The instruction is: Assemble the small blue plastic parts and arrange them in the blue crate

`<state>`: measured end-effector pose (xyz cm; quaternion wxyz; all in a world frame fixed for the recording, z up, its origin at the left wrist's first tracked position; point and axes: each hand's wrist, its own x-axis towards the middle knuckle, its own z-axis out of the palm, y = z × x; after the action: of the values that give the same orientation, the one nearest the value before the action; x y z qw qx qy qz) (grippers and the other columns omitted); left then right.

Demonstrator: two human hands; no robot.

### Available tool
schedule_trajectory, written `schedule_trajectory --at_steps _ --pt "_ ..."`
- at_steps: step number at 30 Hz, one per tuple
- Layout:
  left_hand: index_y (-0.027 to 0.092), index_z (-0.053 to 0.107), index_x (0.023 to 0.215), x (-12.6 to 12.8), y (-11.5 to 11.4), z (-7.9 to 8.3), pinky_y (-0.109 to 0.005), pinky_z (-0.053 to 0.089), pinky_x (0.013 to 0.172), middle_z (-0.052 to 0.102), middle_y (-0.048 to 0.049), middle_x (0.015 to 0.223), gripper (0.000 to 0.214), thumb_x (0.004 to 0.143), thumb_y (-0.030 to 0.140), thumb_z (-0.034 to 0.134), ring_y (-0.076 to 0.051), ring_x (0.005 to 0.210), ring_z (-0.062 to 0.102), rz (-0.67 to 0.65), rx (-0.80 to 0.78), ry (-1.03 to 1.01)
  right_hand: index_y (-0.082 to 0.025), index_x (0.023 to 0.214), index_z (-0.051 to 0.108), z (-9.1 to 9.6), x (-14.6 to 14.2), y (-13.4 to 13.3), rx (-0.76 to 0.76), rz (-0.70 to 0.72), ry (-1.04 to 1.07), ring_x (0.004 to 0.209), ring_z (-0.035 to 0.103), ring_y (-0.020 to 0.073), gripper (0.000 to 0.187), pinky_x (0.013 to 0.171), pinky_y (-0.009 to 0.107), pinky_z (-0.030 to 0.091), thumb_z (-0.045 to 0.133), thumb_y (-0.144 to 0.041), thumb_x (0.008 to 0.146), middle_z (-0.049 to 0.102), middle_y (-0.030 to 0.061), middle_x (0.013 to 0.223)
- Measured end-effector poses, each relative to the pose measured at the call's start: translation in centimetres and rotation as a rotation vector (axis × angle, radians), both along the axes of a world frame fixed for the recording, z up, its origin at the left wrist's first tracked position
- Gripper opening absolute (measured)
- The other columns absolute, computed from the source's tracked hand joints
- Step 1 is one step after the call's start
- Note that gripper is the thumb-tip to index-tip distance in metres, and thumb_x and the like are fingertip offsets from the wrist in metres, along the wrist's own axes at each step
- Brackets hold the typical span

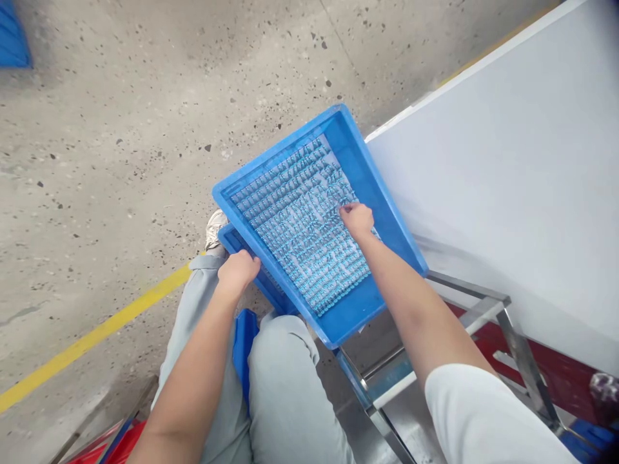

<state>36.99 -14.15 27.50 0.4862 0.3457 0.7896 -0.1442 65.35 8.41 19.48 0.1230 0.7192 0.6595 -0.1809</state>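
A blue plastic tray lies tilted before me, holding rows of many small clear-and-turquoise pieces on a pale sheet. Over the right side of these rows, my right hand has its fingertips pinched together among the pieces; whatever is between them is too small to make out. A second, lower blue tray shows partly from beneath the first, above my knees. My left hand is closed at its near rim, with the fingers curled and partly hidden, close to the upper tray's left edge.
A metal frame stands under the tray's right side. To the right is a large white table surface. The speckled floor carries a yellow line. Another blue container is at top left, a red one at bottom left.
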Motion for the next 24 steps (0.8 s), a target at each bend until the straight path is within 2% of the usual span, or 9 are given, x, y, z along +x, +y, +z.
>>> schedule_trajectory --at_steps 13,24 --pt "0.013 0.07 0.111 0.1 0.4 -0.27 -0.045 0.053 0.084 0.071 -0.026 0.115 0.044 0.09 0.038 0.041 -0.039 0.103 0.07 -0.025 -0.013 -0.019 -0.026 0.105 0.079 -0.27 0.71 -0.44 0.012 0.048 -0.011 0.097 0.069 0.0265 0.03 0.088 0.037 0.052 0.061 -0.04 0.087 0.076 0.0092 0.103" --pt "0.012 0.067 0.114 0.09 0.86 0.12 -0.041 0.053 0.09 0.07 -0.0237 0.119 0.043 0.091 0.036 0.041 -0.034 0.109 0.07 -0.076 -0.06 -0.014 -0.026 0.107 0.079 0.51 -0.03 -0.59 0.003 0.126 -0.036 0.101 0.07 0.0276 0.03 0.088 0.036 0.053 0.06 -0.038 0.087 0.075 0.0098 0.108"
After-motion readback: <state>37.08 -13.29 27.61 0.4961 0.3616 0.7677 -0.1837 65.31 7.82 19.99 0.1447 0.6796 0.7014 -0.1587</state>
